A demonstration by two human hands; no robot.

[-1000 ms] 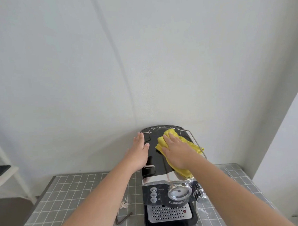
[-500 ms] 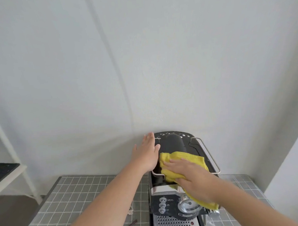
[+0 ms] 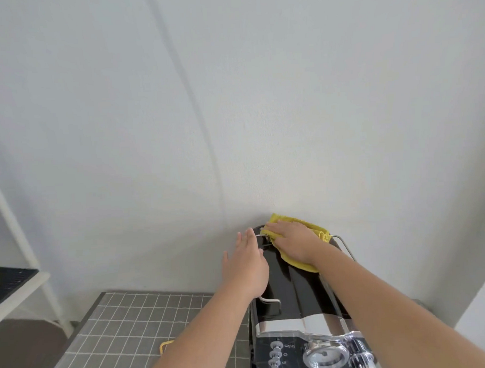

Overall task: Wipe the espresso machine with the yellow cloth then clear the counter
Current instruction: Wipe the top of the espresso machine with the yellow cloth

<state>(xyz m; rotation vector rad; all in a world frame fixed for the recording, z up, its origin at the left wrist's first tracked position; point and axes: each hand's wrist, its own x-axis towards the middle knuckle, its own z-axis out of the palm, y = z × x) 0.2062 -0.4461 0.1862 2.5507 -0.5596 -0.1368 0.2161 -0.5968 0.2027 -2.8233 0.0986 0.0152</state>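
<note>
Since half a second ago the right hand (image 3: 292, 244) has pushed the yellow cloth (image 3: 301, 231) from the front to the back of the espresso machine (image 3: 293, 290), against the wall (image 3: 232, 114). It lies flat, palm pressing the cloth. The left hand (image 3: 246, 264) is spread open, bracing the left rail (image 3: 270, 300). The cloth looks soft and bunches easily; the glossy top is probably slick. Rails and wall hem the stroke; the tiled counter (image 3: 117, 328) offers room leftward.
</note>
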